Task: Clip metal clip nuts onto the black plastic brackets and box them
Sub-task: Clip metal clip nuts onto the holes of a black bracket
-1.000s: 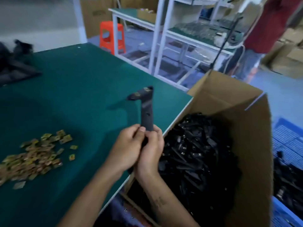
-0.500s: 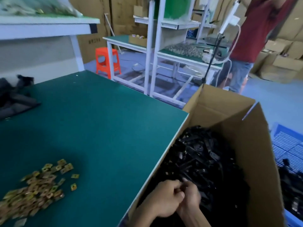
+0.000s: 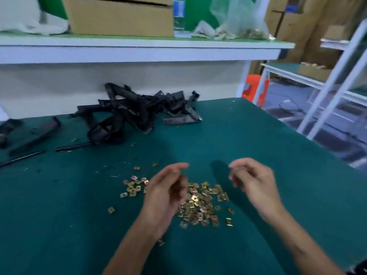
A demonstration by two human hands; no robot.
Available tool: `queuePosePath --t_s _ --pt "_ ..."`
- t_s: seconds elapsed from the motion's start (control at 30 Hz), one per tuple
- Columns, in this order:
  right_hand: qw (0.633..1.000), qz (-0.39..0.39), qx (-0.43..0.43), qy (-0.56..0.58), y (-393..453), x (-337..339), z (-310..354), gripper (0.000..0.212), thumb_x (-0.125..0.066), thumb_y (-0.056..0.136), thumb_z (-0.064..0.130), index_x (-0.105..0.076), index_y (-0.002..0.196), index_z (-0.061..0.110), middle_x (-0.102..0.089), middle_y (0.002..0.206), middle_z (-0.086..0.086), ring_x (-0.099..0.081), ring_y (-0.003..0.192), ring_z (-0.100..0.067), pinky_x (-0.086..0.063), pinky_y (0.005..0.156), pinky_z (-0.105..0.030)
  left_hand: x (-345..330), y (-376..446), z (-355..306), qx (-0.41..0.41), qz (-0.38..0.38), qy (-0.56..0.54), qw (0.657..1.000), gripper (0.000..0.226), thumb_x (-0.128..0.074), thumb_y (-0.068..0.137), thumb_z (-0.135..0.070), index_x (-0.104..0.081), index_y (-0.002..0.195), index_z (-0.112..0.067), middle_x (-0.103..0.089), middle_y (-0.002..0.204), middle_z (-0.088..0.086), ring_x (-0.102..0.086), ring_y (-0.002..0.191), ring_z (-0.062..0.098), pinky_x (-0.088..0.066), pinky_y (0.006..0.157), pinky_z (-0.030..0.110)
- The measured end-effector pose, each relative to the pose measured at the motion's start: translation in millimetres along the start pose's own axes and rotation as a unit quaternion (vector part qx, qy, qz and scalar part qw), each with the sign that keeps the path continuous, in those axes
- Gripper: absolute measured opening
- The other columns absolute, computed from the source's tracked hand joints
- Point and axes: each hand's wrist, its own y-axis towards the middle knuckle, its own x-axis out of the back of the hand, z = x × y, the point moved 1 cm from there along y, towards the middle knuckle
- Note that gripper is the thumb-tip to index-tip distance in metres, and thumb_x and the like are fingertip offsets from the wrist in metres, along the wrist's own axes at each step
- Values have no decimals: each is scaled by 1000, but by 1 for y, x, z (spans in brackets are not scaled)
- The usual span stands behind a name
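Note:
A heap of gold metal clip nuts (image 3: 198, 203) lies scattered on the green table (image 3: 59, 215) in front of me. My left hand (image 3: 166, 189) hovers just over the heap's left side, fingers loosely curled and empty. My right hand (image 3: 252, 179) hangs to the right of the heap, fingers also loosely curled, holding nothing I can see. A pile of black plastic brackets (image 3: 137, 114) lies at the back of the table against the wall. Both hands are blurred by motion.
More black parts and thin strips (image 3: 29, 135) lie at the back left. A white shelf (image 3: 139, 50) above carries a cardboard box (image 3: 119, 16), a water bottle (image 3: 178, 14) and plastic bags. The table's right edge (image 3: 309, 139) drops to the floor; white racks stand beyond.
My hands held a bracket with clip nuts, lowered it into the cardboard box at the right and let go. My view swung left; both hands now hover empty over the clip nuts.

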Motion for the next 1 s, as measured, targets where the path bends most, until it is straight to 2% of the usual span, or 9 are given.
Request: queuePosePath --t_s 0.13,0.27,0.37,0.5,0.57,0.67,0.73,0.87,1.0 --pt "971 168 19 -167 74 -78 1 20 -61 100 14 -79 99 23 -73 107 9 -66 95 -6 -46 84 -24 67 10 -17 -11 -105 -29 994 22 -53 103 -18 -67 111 -4 -35 69 1 -27 54 15 -30 46 26" --pt "914 235 45 -328 141 -145 -3 33 -55 98 8 -70 127 7 -33 160 -1 -43 140 -19 -33 114 -27 67 21 -18 -21 -116 38 992 21 -49 103 -15 -68 106 -6 -32 65 -2 -22 53 14 -23 45 26" --pt "867 244 50 -432 175 -177 -10 46 -56 92 9 -62 137 3 -2 170 8 -54 131 -29 -47 104 -39 62 22 -11 -41 -98 112 988 20 -50 106 -11 -68 97 -9 -33 58 -7 -24 49 11 -23 46 25" --pt "821 195 80 -530 218 -198 -13 18 -61 89 17 -71 91 2 -1 171 1 -65 94 -31 -45 64 -33 66 24 -7 -39 -93 124 987 27 -48 107 -10 -69 90 -16 -37 53 -9 -21 45 11 -22 44 24" --pt "804 195 83 -555 240 -201 -13 23 -61 89 21 -62 78 1 -25 160 -11 -63 93 -30 -43 68 -33 66 26 -5 -47 -85 141 985 31 -48 107 -11 -70 87 -21 -35 55 -6 -19 46 12 -21 44 26" --pt "821 209 39 -530 264 -193 -9 23 -56 84 15 -49 64 6 -52 87 -14 -52 68 -25 -40 59 -30 66 28 -4 -67 -74 170 980 29 -49 106 -13 -70 89 -22 -34 54 -8 -21 45 10 -24 45 24" --pt "851 187 2 -491 268 -182 -8 20 -56 80 12 -49 62 7 -53 67 -11 -48 57 -24 -36 51 -28 67 28 -3 -70 -74 181 978 29 -49 106 -14 -70 88 -24 -34 55 -10 -22 45 10 -26 46 23" --pt "900 118 141 -395 234 -165 -9 14 -62 81 5 -73 74 1 -66 95 -4 -61 87 -26 -49 79 -27 67 29 -5 -62 -75 132 986 29 -48 107 -16 -69 88 -16 -34 56 -10 -21 45 10 -22 45 24" --pt "908 159 337 -191 144 -147 12 17 -63 81 -1 -77 73 1 -71 107 -4 -67 99 -23 -48 93 -28 66 28 -8 -63 -99 41 992 36 -45 107 -23 -71 87 -9 -39 63 0 -29 49 12 -29 46 26"
